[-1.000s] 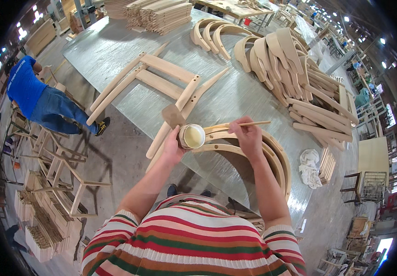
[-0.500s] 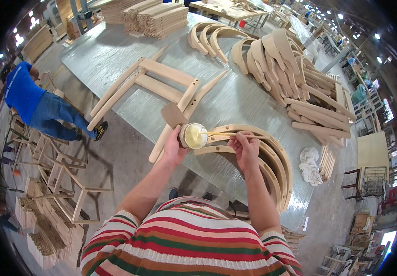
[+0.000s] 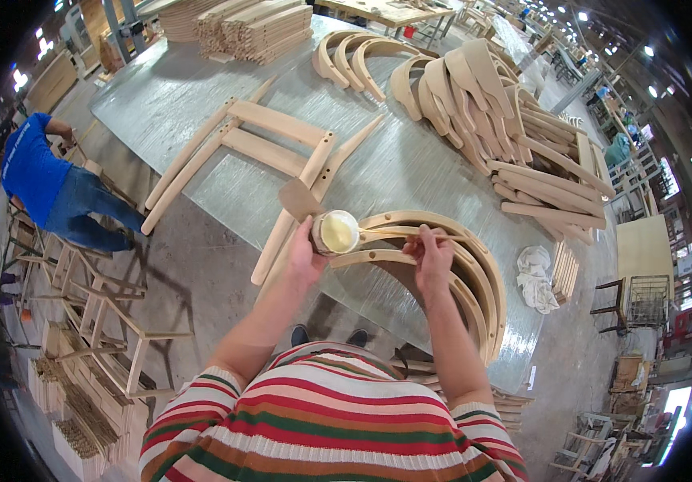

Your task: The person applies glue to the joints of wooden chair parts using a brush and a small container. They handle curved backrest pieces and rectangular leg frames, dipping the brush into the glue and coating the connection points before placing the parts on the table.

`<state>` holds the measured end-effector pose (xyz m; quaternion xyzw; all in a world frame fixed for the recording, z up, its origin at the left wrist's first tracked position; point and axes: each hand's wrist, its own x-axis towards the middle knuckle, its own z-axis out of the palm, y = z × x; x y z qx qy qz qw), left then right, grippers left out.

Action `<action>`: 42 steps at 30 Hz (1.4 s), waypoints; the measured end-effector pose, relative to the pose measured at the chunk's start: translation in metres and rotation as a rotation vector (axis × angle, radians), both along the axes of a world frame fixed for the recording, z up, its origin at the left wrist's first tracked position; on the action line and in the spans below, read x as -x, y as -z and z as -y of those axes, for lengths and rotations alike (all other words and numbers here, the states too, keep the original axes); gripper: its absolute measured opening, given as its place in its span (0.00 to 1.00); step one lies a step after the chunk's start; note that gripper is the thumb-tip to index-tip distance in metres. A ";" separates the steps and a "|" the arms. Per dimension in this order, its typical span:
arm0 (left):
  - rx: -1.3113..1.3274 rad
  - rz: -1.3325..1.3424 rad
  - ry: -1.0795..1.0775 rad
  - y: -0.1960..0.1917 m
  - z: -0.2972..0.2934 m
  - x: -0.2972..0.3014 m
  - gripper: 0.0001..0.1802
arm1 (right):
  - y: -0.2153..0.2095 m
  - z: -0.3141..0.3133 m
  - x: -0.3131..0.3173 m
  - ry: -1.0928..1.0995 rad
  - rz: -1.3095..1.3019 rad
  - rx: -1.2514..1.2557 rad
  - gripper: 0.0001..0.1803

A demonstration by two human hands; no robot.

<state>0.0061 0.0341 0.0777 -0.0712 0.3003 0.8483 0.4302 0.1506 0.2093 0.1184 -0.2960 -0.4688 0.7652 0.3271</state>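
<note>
My left hand [image 3: 304, 255] grips a small round pot of pale yellow glue [image 3: 336, 232] above the near edge of the grey worktable [image 3: 169, 104]. A thin wooden stick [image 3: 398, 234] lies in the fingers of my right hand [image 3: 434, 255], and its tip reaches into the pot. Both hands hover over a set of curved wooden chair arcs [image 3: 474, 273] stacked at the table's near side. A flat wooden paddle piece [image 3: 299, 199] rests just beyond the pot.
A flat chair-back frame [image 3: 242, 149] lies on the table's left half. Piles of curved and shaped parts [image 3: 482, 104] fill the right side, with a crumpled white rag [image 3: 535, 277] near the edge. A person in a blue shirt [image 3: 37, 173] bends over at the left, beside stacked chair frames [image 3: 89, 305].
The stick's tip has gone from out over the arcs into the glue pot. Both hands have shifted a little along the arcs.
</note>
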 end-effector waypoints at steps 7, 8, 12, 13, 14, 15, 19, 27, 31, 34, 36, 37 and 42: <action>0.176 0.035 -0.161 0.020 0.050 0.009 0.26 | -0.009 -0.003 0.016 -0.159 0.288 -0.702 0.10; 0.104 0.031 -0.153 0.025 0.056 0.009 0.26 | -0.009 -0.001 0.018 -0.182 0.330 -0.833 0.09; 0.149 0.034 -0.144 0.023 0.060 0.004 0.26 | 0.007 -0.004 0.030 -0.288 0.349 -1.072 0.08; 0.152 0.041 -0.144 0.022 0.062 0.004 0.26 | 0.007 -0.002 0.033 -0.294 0.350 -1.173 0.08; 0.156 0.049 -0.143 0.022 0.063 0.003 0.26 | 0.006 -0.001 0.034 -0.299 0.352 -1.275 0.08; 0.151 0.054 -0.148 0.024 0.066 0.003 0.26 | 0.003 0.002 0.037 -0.307 0.346 -1.377 0.09; 0.149 0.057 -0.157 0.028 0.071 0.002 0.26 | -0.004 0.010 0.040 -0.392 0.406 -1.267 0.10; 0.147 0.018 -0.127 0.029 0.068 0.000 0.26 | 0.000 0.006 0.043 -0.381 0.318 -1.220 0.07; 0.163 0.017 -0.102 0.023 0.064 -0.003 0.25 | -0.005 0.010 0.042 -0.400 0.428 -1.299 0.11; 0.158 -0.012 -0.059 0.018 0.059 -0.006 0.24 | -0.005 0.005 0.033 -0.375 0.465 -1.236 0.09; 0.143 -0.029 -0.030 0.019 0.056 -0.005 0.23 | -0.005 0.003 0.030 -0.365 0.457 -0.945 0.09; 0.135 -0.035 -0.019 0.020 0.054 -0.005 0.23 | -0.006 0.002 0.029 -0.303 0.400 -0.832 0.09; 0.208 -0.120 -0.002 0.013 0.043 -0.004 0.22 | -0.033 0.021 0.015 -0.193 0.204 -0.479 0.10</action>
